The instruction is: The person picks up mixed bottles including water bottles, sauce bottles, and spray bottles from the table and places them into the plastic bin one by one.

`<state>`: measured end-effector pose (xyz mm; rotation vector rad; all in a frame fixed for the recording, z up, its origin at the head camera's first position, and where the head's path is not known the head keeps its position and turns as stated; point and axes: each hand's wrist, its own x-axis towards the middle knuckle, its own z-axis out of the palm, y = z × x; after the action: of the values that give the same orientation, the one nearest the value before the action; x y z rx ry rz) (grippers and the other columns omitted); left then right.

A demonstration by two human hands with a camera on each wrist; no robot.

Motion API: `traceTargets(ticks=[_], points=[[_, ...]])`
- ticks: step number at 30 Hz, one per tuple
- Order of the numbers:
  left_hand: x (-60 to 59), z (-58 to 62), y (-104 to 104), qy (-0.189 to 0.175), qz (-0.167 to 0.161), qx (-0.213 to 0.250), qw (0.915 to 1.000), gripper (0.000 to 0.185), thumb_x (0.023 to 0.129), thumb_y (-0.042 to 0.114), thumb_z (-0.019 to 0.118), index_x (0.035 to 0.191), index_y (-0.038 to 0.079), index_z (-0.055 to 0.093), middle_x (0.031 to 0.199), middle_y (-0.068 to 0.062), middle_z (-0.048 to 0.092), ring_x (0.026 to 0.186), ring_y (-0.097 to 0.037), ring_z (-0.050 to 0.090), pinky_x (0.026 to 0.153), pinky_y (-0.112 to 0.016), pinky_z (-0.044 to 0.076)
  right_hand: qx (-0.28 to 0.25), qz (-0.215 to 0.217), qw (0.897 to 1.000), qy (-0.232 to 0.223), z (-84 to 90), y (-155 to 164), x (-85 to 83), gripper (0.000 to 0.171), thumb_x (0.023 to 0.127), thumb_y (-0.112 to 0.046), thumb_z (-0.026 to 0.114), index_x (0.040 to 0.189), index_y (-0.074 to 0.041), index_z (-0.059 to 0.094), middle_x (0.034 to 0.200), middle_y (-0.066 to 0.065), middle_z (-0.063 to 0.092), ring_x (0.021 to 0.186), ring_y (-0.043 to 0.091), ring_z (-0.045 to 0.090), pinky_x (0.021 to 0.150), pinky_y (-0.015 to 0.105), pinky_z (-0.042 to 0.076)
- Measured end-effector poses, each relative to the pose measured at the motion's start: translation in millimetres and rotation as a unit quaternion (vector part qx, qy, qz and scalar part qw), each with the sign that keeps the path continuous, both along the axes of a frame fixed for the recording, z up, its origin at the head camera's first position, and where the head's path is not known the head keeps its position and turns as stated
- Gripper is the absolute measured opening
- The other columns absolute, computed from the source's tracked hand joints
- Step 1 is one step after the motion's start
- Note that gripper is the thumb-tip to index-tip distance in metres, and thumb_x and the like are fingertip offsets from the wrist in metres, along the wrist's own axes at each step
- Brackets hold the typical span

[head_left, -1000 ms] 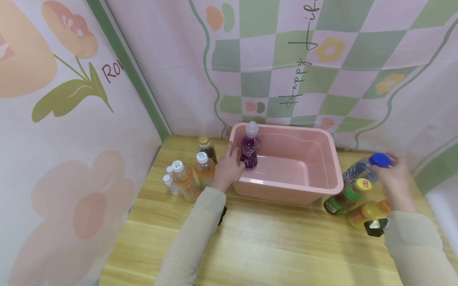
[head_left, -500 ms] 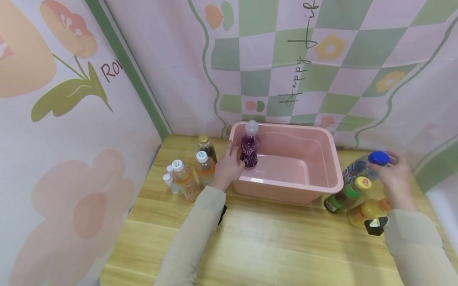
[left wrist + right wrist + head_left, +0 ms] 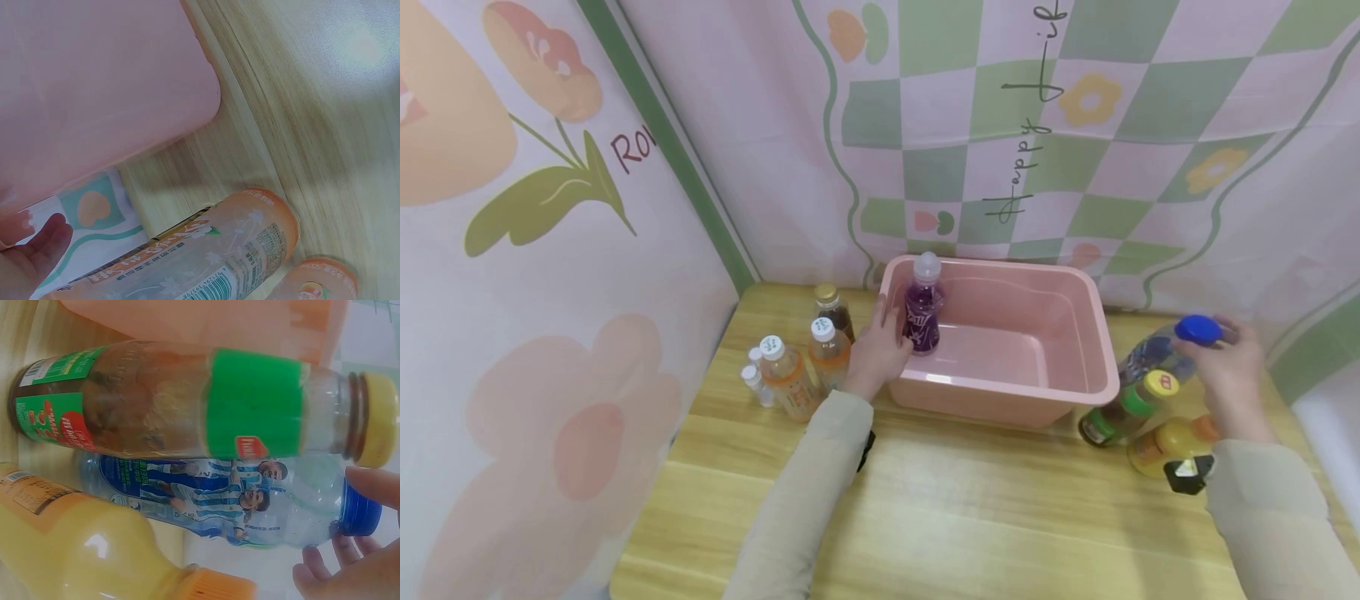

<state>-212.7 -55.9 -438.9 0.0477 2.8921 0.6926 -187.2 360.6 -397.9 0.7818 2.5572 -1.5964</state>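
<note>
My left hand (image 3: 880,354) rests on the left rim of a pink plastic bin (image 3: 992,400). Its visible fingers are fairly straight. Inside the bin, close to that hand, stands a bottle of purple drink (image 3: 922,321). At the right my right hand (image 3: 1232,367) pinches the blue cap of a clear drink bottle (image 3: 1150,354), which leans. The right wrist view shows the thumb and fingers about the blue cap (image 3: 361,509). In front of that bottle are a brown-filled bottle with a yellow cap (image 3: 1123,417) and a yellow juice bottle with an orange cap (image 3: 1165,450).
Left of the bin stand two orange-banded bottles, one nearer (image 3: 790,383) and one behind (image 3: 830,354). A dark bottle with a gold cap (image 3: 833,312) and small white-capped vials (image 3: 758,383) are beside them. A patterned cloth (image 3: 1000,167) hangs behind the wooden table (image 3: 970,517).
My right hand and the blue-capped bottle have shifted only slightly. The left hand, the bin and the other bottles look the same.
</note>
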Motion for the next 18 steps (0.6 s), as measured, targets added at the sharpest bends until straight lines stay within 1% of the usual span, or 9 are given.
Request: traceTargets(ticks=[4, 6, 7, 8, 11, 12, 14, 15, 18], points=[[-0.2, -0.3, 0, 0.003, -0.001, 0.001, 1.0, 0.064, 0.094, 0.033, 0.046, 0.152, 0.017, 0.023, 0.164, 0.0, 0.0, 0.127, -0.037, 0.049, 0.095, -0.047, 0.052, 0.003, -0.012, 1.0, 0.006, 6.0, 0, -1.9, 0.082, 0.092, -0.031, 0.061, 0.154, -0.022, 0.008, 0.161, 0.011, 0.009, 0.146, 0.022, 0.022, 0.121, 0.045, 0.024], [-0.5, -0.4, 0, 0.004, -0.001, 0.0, 1.0, 0.064, 0.094, 0.033, 0.046, 0.152, 0.017, 0.024, 0.164, 0.0, 0.0, 0.126, -0.037, 0.05, 0.095, -0.046, 0.052, 0.006, -0.019, 1.0, 0.008, 10.7, 1, -3.1, 0.084, 0.09, -0.033, 0.063, 0.154, -0.023, 0.008, 0.161, 0.008, 0.013, 0.146, 0.02, 0.021, 0.121, 0.044, 0.023], [-0.7, -0.5, 0, 0.005, -0.001, -0.001, 1.0, 0.064, 0.094, 0.033, 0.046, 0.152, 0.017, 0.024, 0.164, 0.0, 0.0, 0.126, -0.037, 0.05, 0.095, -0.046, 0.052, 0.004, -0.022, 1.0, 0.011, 13.3, 1, -3.3, 0.085, 0.089, -0.034, 0.063, 0.154, -0.024, 0.008, 0.16, 0.005, 0.017, 0.147, 0.02, 0.02, 0.122, 0.043, 0.022], [-0.7, -0.5, 0, 0.005, -0.001, -0.002, 1.0, 0.064, 0.094, 0.033, 0.045, 0.152, 0.017, 0.023, 0.164, 0.0, 0.0, 0.126, -0.037, 0.05, 0.095, -0.046, 0.051, 0.003, -0.023, 1.0, 0.012, 16.2, 1, -3.4, 0.086, 0.089, -0.035, 0.064, 0.154, -0.024, 0.009, 0.156, 0.002, 0.025, 0.147, 0.019, 0.02, 0.122, 0.043, 0.02], [-1.1, -0.8, 0, 0.004, -0.001, -0.001, 1.0, 0.064, 0.095, 0.033, 0.045, 0.152, 0.017, 0.023, 0.164, 0.0, 0.0, 0.126, -0.037, 0.049, 0.097, -0.046, 0.05, 0.0, -0.033, 0.999, 0.019, 24.8, -1, -3.3, 0.086, 0.087, -0.034, 0.066, 0.153, -0.027, 0.011, 0.152, -0.011, 0.028, 0.146, 0.014, 0.021, 0.123, 0.039, 0.018], [-1.2, -1.0, 0, 0.003, -0.001, -0.001, 1.0, 0.064, 0.095, 0.033, 0.045, 0.152, 0.017, 0.023, 0.164, 0.0, 0.0, 0.127, -0.037, 0.049, 0.097, -0.046, 0.05, -0.005, -0.037, 0.999, 0.022, 27.9, -2, -3.2, 0.086, 0.087, -0.033, 0.067, 0.153, -0.027, 0.011, 0.153, -0.014, 0.027, 0.146, 0.013, 0.02, 0.124, 0.037, 0.017], [-1.2, -1.4, 0, 0.004, -0.001, 0.0, 1.0, 0.064, 0.095, 0.033, 0.045, 0.152, 0.017, 0.023, 0.164, 0.0, 0.0, 0.127, -0.037, 0.049, 0.097, -0.047, 0.05, -0.015, -0.042, 0.999, 0.031, 34.2, -4, -2.7, 0.087, 0.087, -0.033, 0.067, 0.153, -0.029, 0.011, 0.156, -0.01, 0.024, 0.146, 0.01, 0.019, 0.124, 0.035, 0.015], [-1.3, -1.8, 0, 0.004, -0.001, 0.001, 1.0, 0.064, 0.095, 0.033, 0.045, 0.152, 0.017, 0.023, 0.164, 0.0, 0.0, 0.127, -0.037, 0.048, 0.097, -0.047, 0.05, -0.024, -0.048, 0.998, 0.037, 37.4, -6, -2.7, 0.087, 0.086, -0.032, 0.068, 0.152, -0.03, 0.011, 0.159, -0.007, 0.018, 0.147, 0.009, 0.018, 0.124, 0.033, 0.014], [-1.3, -2.5, 0, 0.005, -0.001, 0.004, 1.0, 0.064, 0.095, 0.033, 0.046, 0.152, 0.017, 0.023, 0.164, 0.0, 0.0, 0.128, -0.037, 0.048, 0.098, -0.047, 0.05, -0.052, -0.067, 0.995, 0.058, 46.3, -9, -3.5, 0.088, 0.084, -0.029, 0.07, 0.151, -0.031, 0.014, 0.159, -0.008, 0.018, 0.146, 0.007, 0.017, 0.124, 0.029, 0.013]])
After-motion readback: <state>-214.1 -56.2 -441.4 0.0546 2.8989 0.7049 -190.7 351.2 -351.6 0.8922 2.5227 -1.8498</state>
